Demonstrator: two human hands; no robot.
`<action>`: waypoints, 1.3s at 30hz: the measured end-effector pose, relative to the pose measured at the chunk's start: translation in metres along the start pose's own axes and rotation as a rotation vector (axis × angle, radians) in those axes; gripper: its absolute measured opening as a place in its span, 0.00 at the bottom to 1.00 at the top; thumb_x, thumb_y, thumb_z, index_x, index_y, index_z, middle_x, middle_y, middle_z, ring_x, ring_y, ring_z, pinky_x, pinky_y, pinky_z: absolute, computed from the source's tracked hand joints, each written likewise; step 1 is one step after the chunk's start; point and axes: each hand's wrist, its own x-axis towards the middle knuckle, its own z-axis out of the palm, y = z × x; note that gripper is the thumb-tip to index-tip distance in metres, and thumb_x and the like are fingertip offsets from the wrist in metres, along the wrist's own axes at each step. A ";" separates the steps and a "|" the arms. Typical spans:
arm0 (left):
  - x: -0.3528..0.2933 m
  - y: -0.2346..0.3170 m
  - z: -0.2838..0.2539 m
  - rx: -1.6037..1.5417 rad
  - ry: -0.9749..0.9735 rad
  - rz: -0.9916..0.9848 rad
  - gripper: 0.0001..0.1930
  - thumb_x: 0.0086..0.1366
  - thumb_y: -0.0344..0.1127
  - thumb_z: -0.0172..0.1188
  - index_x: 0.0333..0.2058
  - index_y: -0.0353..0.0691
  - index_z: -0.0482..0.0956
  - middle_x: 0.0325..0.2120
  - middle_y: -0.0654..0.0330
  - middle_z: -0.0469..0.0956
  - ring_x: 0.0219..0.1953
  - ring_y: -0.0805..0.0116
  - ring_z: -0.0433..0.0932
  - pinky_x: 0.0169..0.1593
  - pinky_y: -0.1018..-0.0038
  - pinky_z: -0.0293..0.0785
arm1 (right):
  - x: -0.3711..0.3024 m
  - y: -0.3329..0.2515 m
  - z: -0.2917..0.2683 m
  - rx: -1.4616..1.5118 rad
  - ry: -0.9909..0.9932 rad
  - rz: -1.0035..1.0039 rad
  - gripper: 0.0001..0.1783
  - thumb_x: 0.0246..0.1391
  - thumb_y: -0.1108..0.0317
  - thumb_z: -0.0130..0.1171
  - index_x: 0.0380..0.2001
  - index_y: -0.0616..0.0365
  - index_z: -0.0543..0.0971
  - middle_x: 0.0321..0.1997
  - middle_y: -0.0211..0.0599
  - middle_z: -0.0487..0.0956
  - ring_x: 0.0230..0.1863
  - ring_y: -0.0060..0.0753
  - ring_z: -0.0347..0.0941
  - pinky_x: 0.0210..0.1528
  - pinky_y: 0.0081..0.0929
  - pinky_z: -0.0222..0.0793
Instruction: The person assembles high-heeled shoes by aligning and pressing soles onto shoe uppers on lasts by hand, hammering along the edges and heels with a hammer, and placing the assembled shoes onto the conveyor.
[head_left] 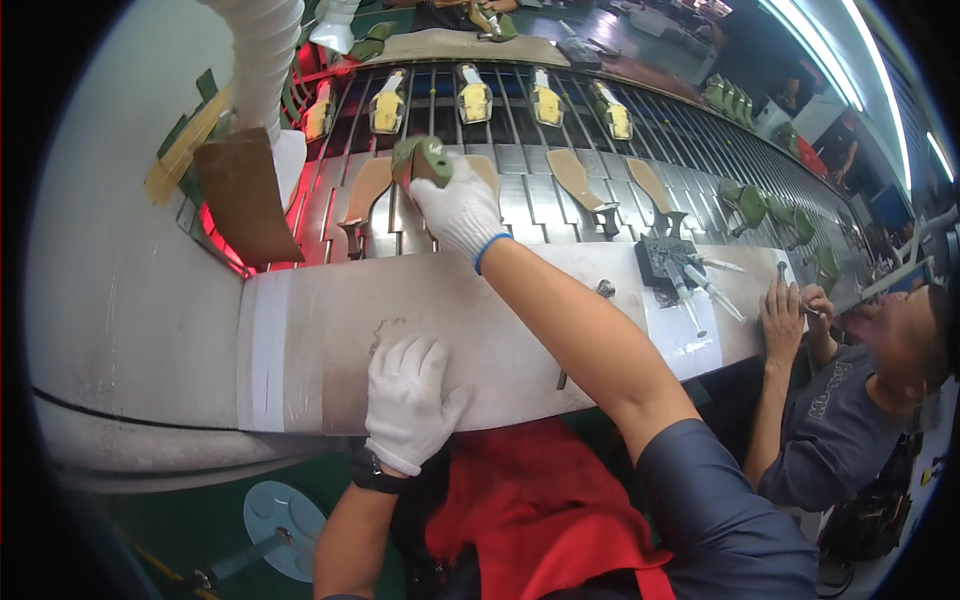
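Observation:
My right hand point(458, 208), in a white knitted glove with a blue cuff, reaches out over the slatted conveyor point(520, 215). It is closed on a green shoe upper point(428, 160), which hides part of the tan soles beneath. Close to it lie a tan shoe sole with a dark heel point(368, 190) on the left and another sole point(485, 170) partly behind the glove. Gloved too, my left hand point(408, 400) rests on the worn, pale bench ledge point(480, 340) near its front edge. Its fingers are stretched out and it holds nothing.
Yellow-soled shoes point(475, 95) stand in a row across the rods. More soles point(572, 178) lie right of my hand. A brown flap point(245, 195) and white hose point(262, 60) hang at left. Syringes point(700, 290) lie by a dark block point(665, 262); a co-worker's hands point(785, 318) are beyond.

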 end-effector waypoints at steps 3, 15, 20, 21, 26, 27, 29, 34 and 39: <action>0.000 -0.005 0.003 0.000 -0.030 -0.033 0.31 0.55 0.41 0.79 0.56 0.36 0.81 0.54 0.45 0.82 0.60 0.42 0.78 0.69 0.46 0.68 | 0.011 0.017 0.017 -0.196 -0.084 0.026 0.38 0.65 0.48 0.63 0.70 0.61 0.71 0.59 0.63 0.86 0.63 0.66 0.82 0.69 0.51 0.76; -0.004 -0.004 0.003 0.045 0.006 -0.048 0.28 0.55 0.38 0.78 0.54 0.36 0.82 0.53 0.48 0.83 0.59 0.42 0.79 0.70 0.45 0.68 | 0.086 0.078 -0.132 -1.152 -0.265 -0.134 0.20 0.60 0.63 0.65 0.51 0.62 0.90 0.53 0.51 0.91 0.54 0.54 0.89 0.57 0.48 0.85; -0.001 -0.008 0.004 0.024 -0.009 -0.047 0.26 0.56 0.36 0.77 0.53 0.36 0.82 0.52 0.47 0.84 0.57 0.41 0.80 0.69 0.44 0.70 | 0.112 0.145 -0.146 -1.315 -0.327 0.120 0.21 0.62 0.67 0.65 0.55 0.66 0.87 0.56 0.61 0.88 0.59 0.57 0.87 0.61 0.46 0.84; 0.000 -0.010 0.004 0.027 -0.011 -0.050 0.26 0.56 0.36 0.77 0.53 0.36 0.82 0.52 0.47 0.84 0.57 0.41 0.80 0.69 0.44 0.70 | 0.120 0.151 -0.148 -1.312 -0.331 0.118 0.21 0.62 0.67 0.65 0.55 0.66 0.87 0.56 0.61 0.88 0.59 0.57 0.87 0.61 0.46 0.84; 0.008 -0.014 0.003 0.029 -0.047 -0.079 0.25 0.57 0.36 0.77 0.53 0.35 0.83 0.53 0.47 0.84 0.58 0.42 0.81 0.70 0.44 0.69 | 0.199 0.162 -0.176 -0.883 0.074 0.281 0.22 0.66 0.61 0.61 0.57 0.60 0.88 0.62 0.54 0.87 0.65 0.56 0.84 0.63 0.46 0.82; 0.011 -0.014 0.002 0.025 -0.052 -0.081 0.25 0.57 0.36 0.77 0.53 0.35 0.83 0.53 0.47 0.84 0.58 0.42 0.81 0.70 0.44 0.69 | 0.217 0.160 -0.184 -0.910 0.071 0.263 0.22 0.66 0.60 0.61 0.56 0.61 0.88 0.62 0.54 0.87 0.65 0.58 0.84 0.64 0.47 0.82; 0.014 -0.012 0.000 0.040 -0.099 -0.102 0.25 0.58 0.38 0.76 0.53 0.35 0.83 0.53 0.47 0.84 0.58 0.42 0.81 0.70 0.42 0.69 | 0.262 0.167 -0.189 -0.830 0.294 0.199 0.23 0.65 0.59 0.61 0.56 0.60 0.89 0.61 0.56 0.87 0.64 0.58 0.84 0.65 0.48 0.81; 0.007 -0.011 -0.008 0.050 -0.169 -0.121 0.28 0.62 0.41 0.75 0.58 0.35 0.82 0.56 0.45 0.83 0.60 0.41 0.81 0.70 0.40 0.71 | 0.330 0.137 -0.163 -0.830 0.221 0.102 0.36 0.67 0.42 0.61 0.61 0.64 0.80 0.62 0.59 0.86 0.63 0.56 0.85 0.64 0.51 0.80; 0.015 -0.007 -0.013 0.025 -0.185 -0.164 0.23 0.65 0.40 0.74 0.54 0.35 0.85 0.51 0.46 0.85 0.57 0.44 0.83 0.67 0.41 0.75 | 0.381 0.153 -0.111 -1.032 -0.029 0.088 0.50 0.59 0.36 0.71 0.70 0.63 0.71 0.70 0.60 0.80 0.71 0.55 0.80 0.71 0.47 0.77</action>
